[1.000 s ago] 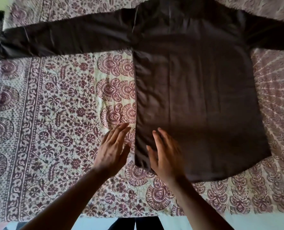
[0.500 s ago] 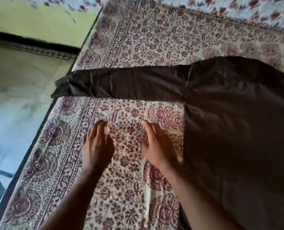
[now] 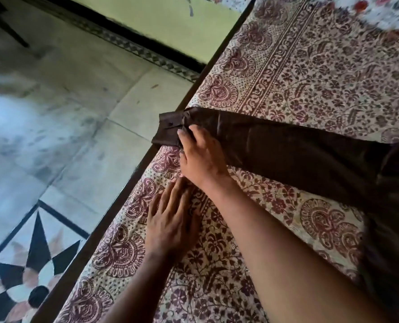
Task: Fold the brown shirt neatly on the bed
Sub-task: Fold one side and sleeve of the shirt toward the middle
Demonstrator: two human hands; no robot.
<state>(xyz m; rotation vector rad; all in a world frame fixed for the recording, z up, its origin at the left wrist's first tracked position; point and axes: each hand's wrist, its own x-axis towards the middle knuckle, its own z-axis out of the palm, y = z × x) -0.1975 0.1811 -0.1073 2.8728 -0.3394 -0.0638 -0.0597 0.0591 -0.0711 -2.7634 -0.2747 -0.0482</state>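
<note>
Open patterned bedsheet [image 3: 322, 73] beyond the brown shirt's sleeve [image 3: 298, 150], flat and free for passing a hand. Between sleeve and shirt body [image 3: 398, 229], a bare wedge of sheet, partly crossed by the right forearm. Right hand [image 3: 203, 157] resting on the sleeve near the cuff [image 3: 168, 130], blocking that end; cuff overhanging the dark bed edge [image 3: 128, 183]. Left hand [image 3: 170, 224] flat on the sheet just beside the edge, narrowing the strip there. Past the edge, open tiled floor [image 3: 77, 117].

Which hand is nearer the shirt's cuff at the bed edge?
Right. The right hand rests on the sleeve, its fingers reaching the cuff. The left hand lies flat on the bedsheet, apart from the shirt.
</note>
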